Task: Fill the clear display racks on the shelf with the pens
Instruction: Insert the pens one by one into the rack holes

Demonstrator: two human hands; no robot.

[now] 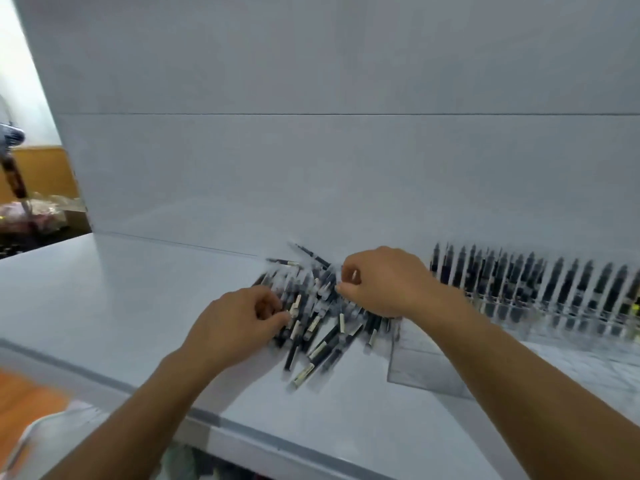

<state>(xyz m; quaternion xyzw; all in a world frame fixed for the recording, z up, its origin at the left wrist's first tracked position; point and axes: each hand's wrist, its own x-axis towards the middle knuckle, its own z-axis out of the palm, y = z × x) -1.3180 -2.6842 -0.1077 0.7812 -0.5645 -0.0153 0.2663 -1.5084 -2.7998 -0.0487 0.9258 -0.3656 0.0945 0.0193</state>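
A loose pile of black pens (318,317) with pale labels lies on the white shelf (138,306), against the back wall. My left hand (239,320) is at the pile's left edge, fingers curled onto pens there. My right hand (384,282) is over the pile's right side, its fingertips pinching among the pens. The frame is blurred, so the exact pens held cannot be made out. To the right stands a clear display rack (540,289) with several black pens standing upright in rows. A clear empty rack part (422,365) lies in front of it.
The shelf's grey front edge (207,417) runs diagonally across the lower left. A white back wall (311,150) rises behind the pile. Beyond the shelf's left end are a wooden surface and bagged goods (34,216).
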